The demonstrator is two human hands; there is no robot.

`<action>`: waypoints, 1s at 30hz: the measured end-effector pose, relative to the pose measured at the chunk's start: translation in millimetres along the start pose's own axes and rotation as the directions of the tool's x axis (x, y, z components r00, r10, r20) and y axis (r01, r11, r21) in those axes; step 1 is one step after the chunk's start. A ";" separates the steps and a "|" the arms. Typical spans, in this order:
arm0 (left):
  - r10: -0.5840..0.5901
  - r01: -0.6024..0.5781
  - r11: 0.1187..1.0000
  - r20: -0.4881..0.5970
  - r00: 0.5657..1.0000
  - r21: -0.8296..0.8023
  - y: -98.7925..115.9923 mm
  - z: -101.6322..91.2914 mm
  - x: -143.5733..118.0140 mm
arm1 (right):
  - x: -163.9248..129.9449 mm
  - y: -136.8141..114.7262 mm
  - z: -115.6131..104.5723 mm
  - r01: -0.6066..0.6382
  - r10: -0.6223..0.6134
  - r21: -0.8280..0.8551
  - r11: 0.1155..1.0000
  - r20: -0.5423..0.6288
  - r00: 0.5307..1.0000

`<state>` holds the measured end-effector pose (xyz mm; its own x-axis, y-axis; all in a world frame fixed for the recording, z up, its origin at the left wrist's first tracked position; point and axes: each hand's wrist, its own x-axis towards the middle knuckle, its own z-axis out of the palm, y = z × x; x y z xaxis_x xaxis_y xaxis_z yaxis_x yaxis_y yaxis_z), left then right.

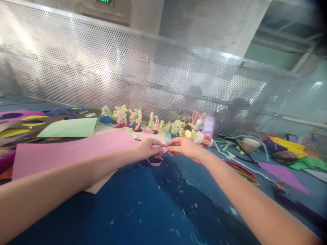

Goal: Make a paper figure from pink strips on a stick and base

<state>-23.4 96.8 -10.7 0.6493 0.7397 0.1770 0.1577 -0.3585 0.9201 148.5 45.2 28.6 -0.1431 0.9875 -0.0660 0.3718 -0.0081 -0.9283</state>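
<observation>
In the head view, I'm seeing the left hand [150,148] and right hand [182,148] pinching a pink paper piece [165,149] over the blue surface [127,207], each grip closed. I'm judging it light, soft, easily creased; I'm favouring its edges.

Between the bare left forearm [63,183] and right forearm [240,194], the dark blue surface [122,211] leaves broad room toward its near edge, with only small pale paper scraps [196,205] lying there. The left hand [146,149] and right hand [185,148] bar the middle — they meet at a small pink paper strip [165,149]. Along the far edge, upright pink-and-green paper figures [138,119] stand before a tall perforated metal panel [84,68]. A white red-labelled bottle [207,140], lying tipped beside the right wrist, closes that side.
</observation>
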 end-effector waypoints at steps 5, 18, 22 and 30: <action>-0.035 0.041 0.991 0.053 0.998 -0.124 2.7 -3.2 0.1 | 1.1 1.8 -0.5 -0.013 0.013 0.031 0.999 -0.005 1.000; -0.053 0.057 0.990 0.027 0.998 -0.132 -4.4 -4.3 3.2 | -1.9 2.7 2.6 -0.015 0.012 0.043 0.999 0.067 0.998; -0.022 0.026 0.995 0.034 0.999 -0.098 -4.2 -4.9 1.3 | 1.0 5.3 2.2 -0.027 0.025 0.024 0.999 0.065 0.998; -0.027 0.030 0.998 0.059 0.998 -0.058 -2.0 -4.6 1.0 | -3.3 2.7 2.5 -0.054 0.052 0.010 0.998 0.145 0.988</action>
<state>-26.4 100.9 -10.7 0.6873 0.7143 0.1316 0.1336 -0.3025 0.9437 147.7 41.5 25.3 -0.2550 0.9524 -0.1669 0.3695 -0.0635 -0.9271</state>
